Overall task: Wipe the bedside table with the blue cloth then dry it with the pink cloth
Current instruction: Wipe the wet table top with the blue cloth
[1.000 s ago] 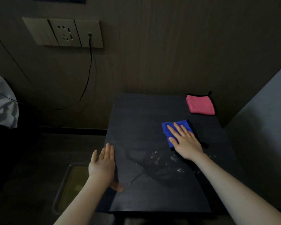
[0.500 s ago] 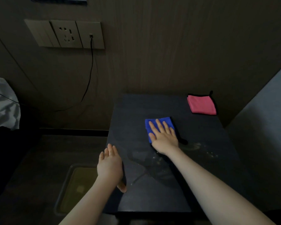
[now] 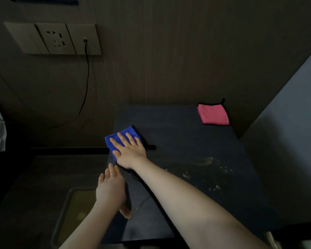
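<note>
Dim room, dark wood-panel wall, socket plate (image 3: 52, 39) upper left with a black cable (image 3: 86, 76) hanging from it. We note the bedside table (image 3: 178, 133) as a dark top with pale wet streaks and droplets (image 3: 207, 161) on its right half.

Change over the last second: the blue cloth (image 3: 123, 135) has travelled from the right-centre of the top to the left edge, and now slightly overhangs that edge. Our right hand (image 3: 130, 150) lies flat on it, fingers straight and spread, pressing rather than gripping. The streaks sit where the cloth passed, so we judge one leftward stroke complete, with liquid thinned but not removed.

Our left hand (image 3: 111, 190) has shifted a little nearer, flat and relaxed, held against the table's left edge just below the cloth, thumb under or at the rim; it holds nothing. A tray-like bin (image 3: 72, 209) sits below it on the floor.

The pink cloth (image 3: 214, 115) remains folded at the far right corner, untouched and well apart from both hands.

Judgement: still in the wiping step; the right half and near edge need further passes before drying.
</note>
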